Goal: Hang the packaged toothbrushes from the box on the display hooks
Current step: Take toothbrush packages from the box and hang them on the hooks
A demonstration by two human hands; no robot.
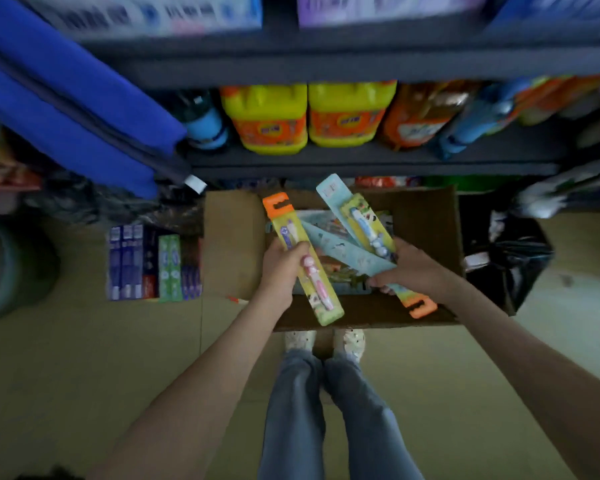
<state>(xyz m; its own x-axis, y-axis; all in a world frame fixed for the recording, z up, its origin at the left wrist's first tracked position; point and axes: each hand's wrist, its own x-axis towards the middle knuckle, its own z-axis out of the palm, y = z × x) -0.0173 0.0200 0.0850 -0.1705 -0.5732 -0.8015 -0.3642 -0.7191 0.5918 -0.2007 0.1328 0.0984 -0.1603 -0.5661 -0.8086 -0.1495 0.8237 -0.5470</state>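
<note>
View from above, looking down at an open cardboard box (234,244) on the floor in front of the person's feet, with more packaged toothbrushes loose inside. The left hand (284,268) has its fingers curled around the middle of a yellow pack with a pink toothbrush (323,299), orange hang tab pointing far. The right hand (416,268) grips two crossed packs at once: a blue toothbrush pack (364,223) angled far, and a pale blue pack (347,251) lying face down with its orange tab near and to the right. No display hooks are in view. The likely trouble is the right hand's doubled grip – the slick cards could slide apart and one drop into the box – and the reversed pack would need turning before its tab meets a hook.
</note>
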